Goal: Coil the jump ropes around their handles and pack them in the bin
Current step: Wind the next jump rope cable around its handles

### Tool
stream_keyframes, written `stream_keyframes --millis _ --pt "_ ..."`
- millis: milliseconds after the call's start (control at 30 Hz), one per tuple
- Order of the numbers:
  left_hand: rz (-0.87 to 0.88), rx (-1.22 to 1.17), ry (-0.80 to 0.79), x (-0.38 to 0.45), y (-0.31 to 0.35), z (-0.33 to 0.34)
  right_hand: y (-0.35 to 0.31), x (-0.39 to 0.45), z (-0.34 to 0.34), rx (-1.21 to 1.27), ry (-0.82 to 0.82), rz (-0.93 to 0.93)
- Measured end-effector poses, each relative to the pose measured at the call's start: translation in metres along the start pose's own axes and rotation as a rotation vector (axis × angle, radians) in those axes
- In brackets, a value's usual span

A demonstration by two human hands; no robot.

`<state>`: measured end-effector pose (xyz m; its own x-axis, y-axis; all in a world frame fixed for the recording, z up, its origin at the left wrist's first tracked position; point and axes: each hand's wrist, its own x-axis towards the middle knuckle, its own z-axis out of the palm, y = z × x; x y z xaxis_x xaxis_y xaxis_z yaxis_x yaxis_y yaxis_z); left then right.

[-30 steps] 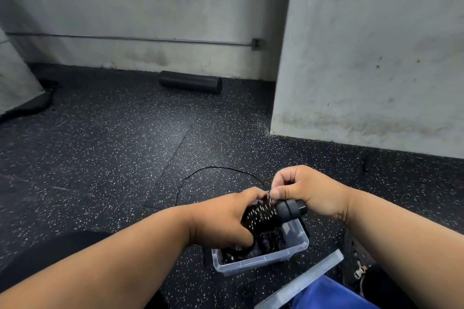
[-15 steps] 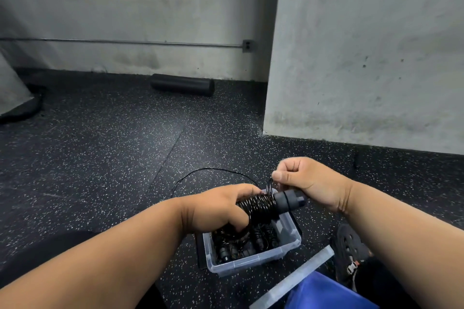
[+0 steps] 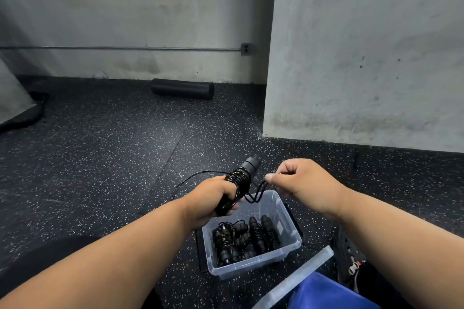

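Black handles [image 3: 241, 180] in left hand [image 3: 213, 202] grip, cord [image 3: 259, 189] pinched by right hand [image 3: 301, 182].

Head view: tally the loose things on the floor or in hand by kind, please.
Jump rope being coiled, handles in the left hand, cord pinched by the right hand: 1
Clear bin holding coiled ropes (number unclear): 1
Clear lid: 1
Black foam roller: 1
Total: 4

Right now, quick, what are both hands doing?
Left hand: closed around the jump rope handles, wrapped in coils.
Right hand: closed, pinching the loose rope above the bin.
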<state>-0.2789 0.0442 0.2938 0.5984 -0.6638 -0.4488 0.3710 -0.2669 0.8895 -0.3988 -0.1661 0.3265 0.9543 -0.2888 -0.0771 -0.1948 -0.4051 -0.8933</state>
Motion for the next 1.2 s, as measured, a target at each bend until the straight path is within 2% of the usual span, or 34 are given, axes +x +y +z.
stream_keyframes --millis 100,167,233,467,533,633,767,867,967,1067,1200 --pt "-0.005 -0.133 -0.001 0.003 0.001 -0.004 0.007 0.003 -0.001 0.020 0.128 0.153" --pt "-0.018 -0.178 0.013 0.004 0.001 -0.007 0.012 0.003 -0.002 0.108 0.157 0.232" --pt "-0.018 -0.187 0.024 0.005 0.002 -0.009 0.014 0.003 0.000 0.241 0.146 0.282" --pt "0.004 -0.105 0.128 0.009 -0.009 0.004 0.007 -0.002 0.034 0.401 0.065 0.347" --pt "0.015 -0.105 0.131 0.007 -0.012 0.010 0.005 -0.003 0.040 0.371 0.043 0.313" --pt "0.035 -0.109 0.092 0.002 -0.011 0.018 0.004 -0.005 0.039 0.267 -0.104 0.194" --pt "0.068 -0.118 0.088 0.002 -0.011 0.020 0.010 -0.005 0.029 0.151 -0.478 0.175" --pt "0.087 -0.121 0.109 0.003 -0.009 0.019 0.013 -0.006 0.023 0.233 -0.620 0.193" --pt "0.113 -0.127 0.117 0.002 -0.007 0.019 0.011 -0.003 0.018 0.377 -0.591 0.186" --pt "0.108 -0.156 0.135 -0.001 -0.006 0.021 0.011 0.000 0.014 0.458 -0.464 0.159" --pt "0.096 -0.170 0.102 -0.003 -0.010 0.024 0.013 0.007 0.008 0.571 -0.301 0.242"
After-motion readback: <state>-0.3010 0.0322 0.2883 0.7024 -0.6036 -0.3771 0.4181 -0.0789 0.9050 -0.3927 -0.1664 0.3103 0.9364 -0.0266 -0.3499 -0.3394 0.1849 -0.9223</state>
